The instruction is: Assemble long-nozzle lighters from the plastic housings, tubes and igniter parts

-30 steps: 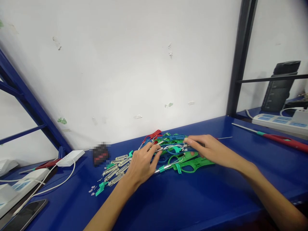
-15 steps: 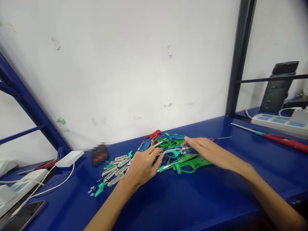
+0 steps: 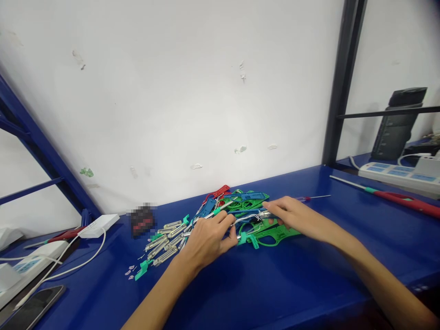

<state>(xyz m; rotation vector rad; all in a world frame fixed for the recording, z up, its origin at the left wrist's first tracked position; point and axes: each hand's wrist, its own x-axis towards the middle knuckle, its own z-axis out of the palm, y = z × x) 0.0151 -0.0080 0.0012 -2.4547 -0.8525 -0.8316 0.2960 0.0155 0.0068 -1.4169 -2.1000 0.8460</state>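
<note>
- Left hand: fingers curled shut on blue plastic pistol-shaped shell, which lies atop heap of green, blue and red plastic shells.
- Right hand: fingertips pinch its other end.
- Risk: thin white wire may snag on heap and pull loose.
- Silver metal clips left of heap; left forearm could scatter them.

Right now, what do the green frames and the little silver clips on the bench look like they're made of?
Green frames: likely moulded plastic, going by the bright even colour, slight gloss and thin cut-out shapes.
Silver clips: probably metal, as they are pale grey with bright glints, though they are too small to be sure.
</note>
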